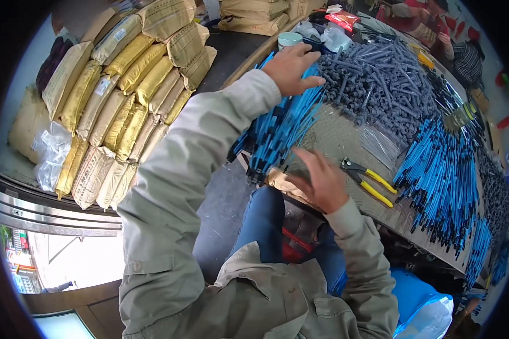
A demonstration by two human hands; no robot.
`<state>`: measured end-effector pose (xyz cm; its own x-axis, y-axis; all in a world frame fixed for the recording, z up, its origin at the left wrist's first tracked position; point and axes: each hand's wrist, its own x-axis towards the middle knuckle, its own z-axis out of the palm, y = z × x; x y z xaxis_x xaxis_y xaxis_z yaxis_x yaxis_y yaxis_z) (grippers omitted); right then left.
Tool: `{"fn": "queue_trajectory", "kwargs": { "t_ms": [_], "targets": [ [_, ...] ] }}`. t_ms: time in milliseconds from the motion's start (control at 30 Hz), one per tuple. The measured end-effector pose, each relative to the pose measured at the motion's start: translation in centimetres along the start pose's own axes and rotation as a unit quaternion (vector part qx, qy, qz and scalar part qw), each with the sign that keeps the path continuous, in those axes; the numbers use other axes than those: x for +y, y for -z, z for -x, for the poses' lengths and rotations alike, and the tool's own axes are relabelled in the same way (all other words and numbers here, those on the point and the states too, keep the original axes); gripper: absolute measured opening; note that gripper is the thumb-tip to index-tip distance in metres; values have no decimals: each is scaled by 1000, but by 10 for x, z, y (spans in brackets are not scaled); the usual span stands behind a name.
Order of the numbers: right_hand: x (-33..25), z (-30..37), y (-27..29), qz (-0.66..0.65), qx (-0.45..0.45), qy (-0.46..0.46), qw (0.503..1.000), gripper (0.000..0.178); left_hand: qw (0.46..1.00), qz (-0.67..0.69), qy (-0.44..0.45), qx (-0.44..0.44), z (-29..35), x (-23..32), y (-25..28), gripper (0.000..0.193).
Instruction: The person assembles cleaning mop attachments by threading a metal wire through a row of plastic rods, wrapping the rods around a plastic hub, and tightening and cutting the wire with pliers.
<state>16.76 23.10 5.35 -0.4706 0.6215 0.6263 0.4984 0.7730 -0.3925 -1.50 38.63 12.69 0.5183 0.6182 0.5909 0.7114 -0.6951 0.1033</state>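
— Your left hand (291,68) has an open grip: the fingers lie spread flat on the far end of the bundle of blue tubes (280,133), at the border with the heap of grey tubes (379,79). Your right hand (322,181) is also released, fingers fanned over the near end of the bundle, holding nothing.

— How should I handle the bundle well?

— Press both ends evenly, so that the tubes stay parallel and none roll over the near edge, where the ends already stick out. Keep your right hand clear of the yellow-handled pliers (367,181) just beside it.

— And around me?

— On the surface (339,138), more blue tubes with black tips (441,175) fan out to your right. Sacks in yellow and tan (119,96) are stacked to your left. At the far end another person (430,20) works, but I cannot see clearly at what.
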Motion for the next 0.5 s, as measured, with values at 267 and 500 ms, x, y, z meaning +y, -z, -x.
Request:
{"fn": "queue_trajectory", "kwargs": {
  "t_ms": [267, 500],
  "targets": [
    [-7, -53, -55, -70, 94, 7, 993, 25, 960, 150, 82, 223, 172, 29, 72, 52],
    [-12, -62, -88, -66, 108, 21, 992, 20, 782, 145, 317, 517, 222, 67, -35, 65]
  ]
}}
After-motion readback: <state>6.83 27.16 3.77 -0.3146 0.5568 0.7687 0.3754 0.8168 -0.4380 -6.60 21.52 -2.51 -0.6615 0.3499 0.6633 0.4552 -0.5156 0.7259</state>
